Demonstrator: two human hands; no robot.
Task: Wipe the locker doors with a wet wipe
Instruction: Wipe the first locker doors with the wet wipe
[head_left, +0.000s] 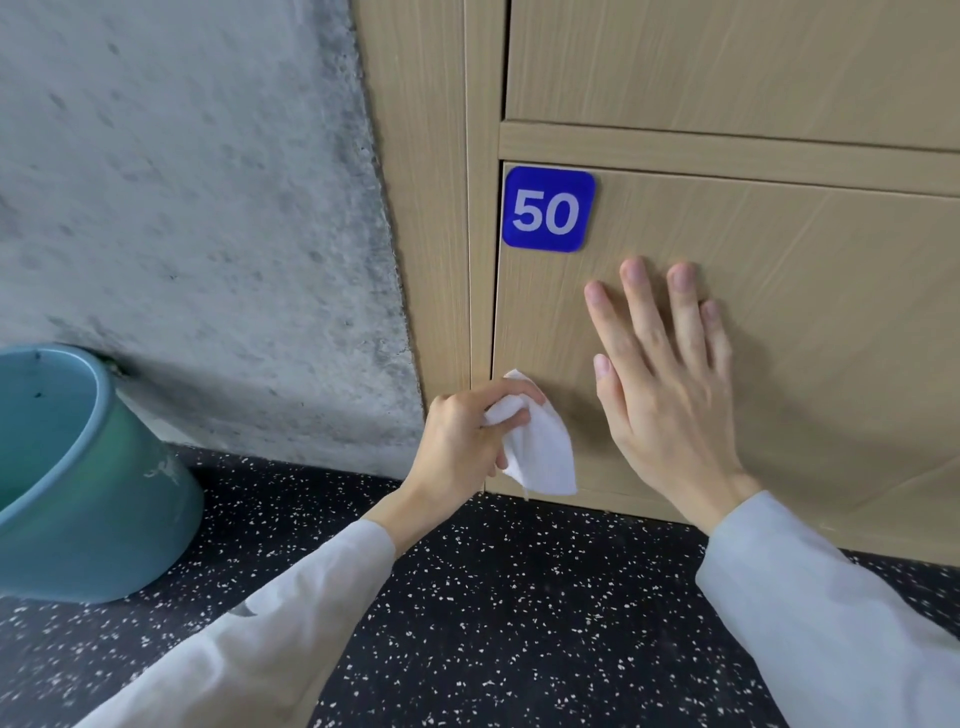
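Note:
A light wood locker door (810, 291) fills the right side, low near the floor, with a blue plate marked 50 (548, 209) at its top left corner. My right hand (670, 384) lies flat on the door below the plate, fingers straight and spread. My left hand (462, 441) grips a crumpled white wet wipe (543, 452) at the door's lower left corner, next to the frame edge. The wipe hangs down from my fingers in front of the door.
Another locker door (727, 57) sits above, divided by a wooden rail. A rough grey concrete wall (197, 208) stands to the left. A teal plastic bucket (98, 499) rests on the dark speckled floor (493, 613) at the far left.

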